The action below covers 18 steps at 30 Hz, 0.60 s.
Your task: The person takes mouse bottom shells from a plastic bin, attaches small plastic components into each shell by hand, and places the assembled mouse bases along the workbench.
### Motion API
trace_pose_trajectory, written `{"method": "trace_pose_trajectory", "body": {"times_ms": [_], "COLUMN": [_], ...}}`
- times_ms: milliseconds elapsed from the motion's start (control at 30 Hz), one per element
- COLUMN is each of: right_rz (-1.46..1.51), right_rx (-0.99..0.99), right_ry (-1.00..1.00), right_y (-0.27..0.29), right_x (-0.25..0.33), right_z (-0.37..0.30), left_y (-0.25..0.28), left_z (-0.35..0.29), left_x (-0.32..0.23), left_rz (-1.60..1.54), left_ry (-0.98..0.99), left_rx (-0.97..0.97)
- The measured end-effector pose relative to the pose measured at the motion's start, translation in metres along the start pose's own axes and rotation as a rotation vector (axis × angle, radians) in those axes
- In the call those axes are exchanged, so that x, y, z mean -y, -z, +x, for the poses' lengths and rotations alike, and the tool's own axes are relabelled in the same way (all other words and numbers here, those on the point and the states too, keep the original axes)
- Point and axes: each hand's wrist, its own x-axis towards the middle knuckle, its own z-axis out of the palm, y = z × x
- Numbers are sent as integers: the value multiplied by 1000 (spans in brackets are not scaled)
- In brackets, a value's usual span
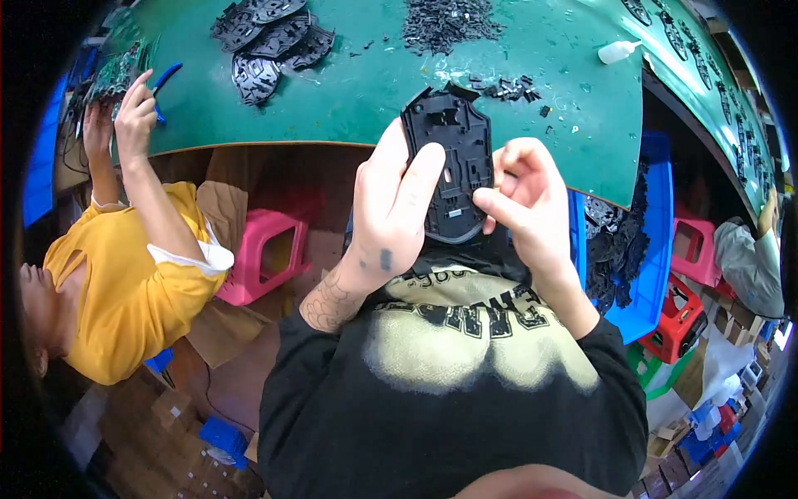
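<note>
Stacked black shells (270, 41) lie on the green tabletop (357, 108), left. Left hand (391, 200): fingers closed on the left side of a black plastic housing (457, 154), thumb across its ribbed face. Housing is held at the tabletop's near edge. Right hand (532, 200): fingers curled, slightly parted, thumb tip at the housing's right edge; whether they pinch anything cannot be told.

a wide fisheye, the left of a side-by-side pair on the wearer's head, faces steeply downward. the black shirt (465, 424) fills the lower middle; the left hand (397, 200) and right hand (536, 204) show close, near mid-frame; the green table (357, 100) spans the top beyond them, its edges bending.
</note>
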Motion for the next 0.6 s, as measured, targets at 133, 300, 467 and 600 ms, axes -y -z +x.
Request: {"method": "trace_pose_trajectory", "body": {"times_ms": [133,300,467,600], "right_rz": [58,139,33,59], "right_rx": [6,51,70,73], "right_ry": [-208,-232,-132,-175], "right_y": [6,13,17,24], "right_x": [0,-1,1,-2], "right_z": [-5,-2,-5,-9], "left_y": [-7,-8,-12,-15], "left_z": [-1,3,2,-3], "left_x": [-1,2,6,4], "left_rz": [4,36,-52,55], "left_ry": [-94,-90,-113,-53], "left_rx": [0,22,2,24]}}
